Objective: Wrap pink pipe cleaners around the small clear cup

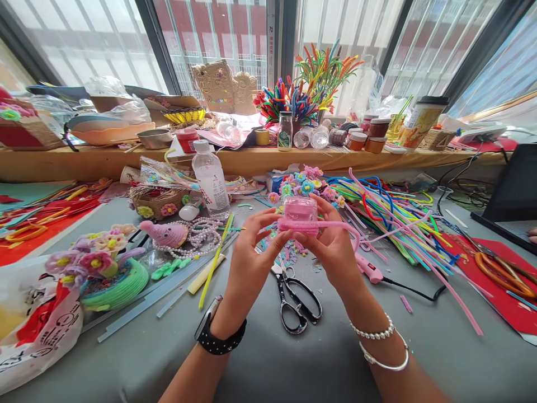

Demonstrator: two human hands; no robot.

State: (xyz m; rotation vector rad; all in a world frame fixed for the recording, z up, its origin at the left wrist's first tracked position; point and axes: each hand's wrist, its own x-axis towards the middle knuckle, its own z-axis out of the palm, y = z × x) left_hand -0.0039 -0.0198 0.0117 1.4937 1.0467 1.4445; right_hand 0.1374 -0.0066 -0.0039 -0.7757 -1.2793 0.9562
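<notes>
Between both hands, above the middle of the table, I hold a small clear plastic container (300, 209) with pink inside. A fuzzy pink pipe cleaner (335, 224) wraps its lower part, and a loose end trails off to the right. My left hand (257, 246) grips the left side, thumb at the bottom edge. On the other side, my right hand (331, 246) has its thumb below and fingers behind the container. Black-handled scissors (293, 305) lie on the table below my hands. A pink glue gun (369, 268) with a black cord rests just right of my right hand.
Many coloured pipe cleaners (390, 224) pile up on the right. Fuzzy flowers (308, 182) stand behind my hands. A plastic bottle (211, 179), bead strings (205, 235) and a green flower-topped piece (115, 282) sit on the left. Orange-handled scissors (499, 274) lie on red paper.
</notes>
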